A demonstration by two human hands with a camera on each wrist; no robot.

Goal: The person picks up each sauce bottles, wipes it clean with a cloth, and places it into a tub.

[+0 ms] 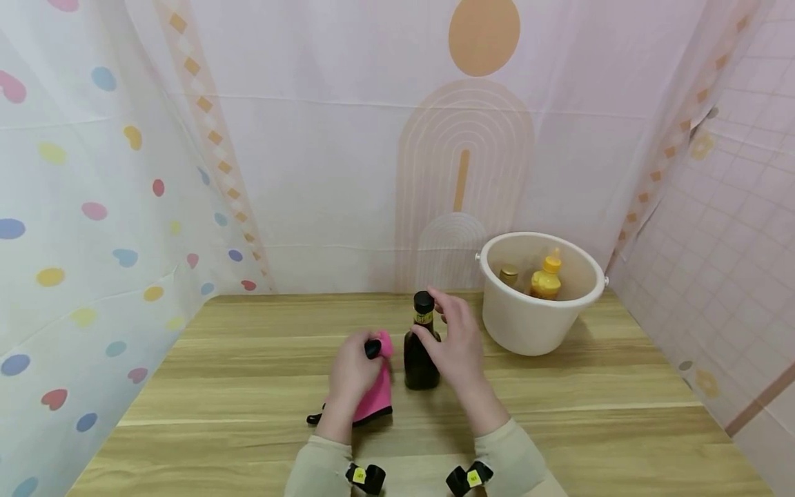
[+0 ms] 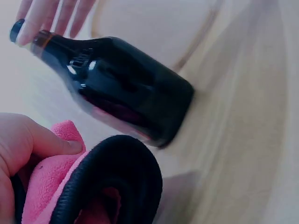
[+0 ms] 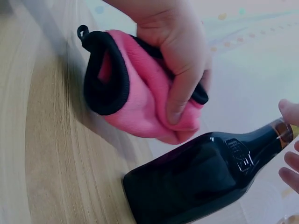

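A dark glass bottle (image 1: 421, 359) with a black cap and a yellow neck label stands upright on the wooden table. My right hand (image 1: 458, 338) is at its neck, with the thumb on the near side and the fingers rather straight beside the cap. In the right wrist view those fingertips (image 3: 289, 170) look apart from the glass. Left of the bottle, my left hand (image 1: 355, 369) grips a bunched pink fleecy cloth (image 1: 376, 399) with black edging and a small black loop. Its thumb presses into the cloth's folds in the left wrist view.
A white bucket (image 1: 528, 331) stands at the back right of the table (image 1: 248, 359). Inside it are a yellow squeeze bottle (image 1: 546, 279) and a container with a gold lid (image 1: 508, 273). Patterned curtains (image 1: 323, 172) hang behind and at both sides.
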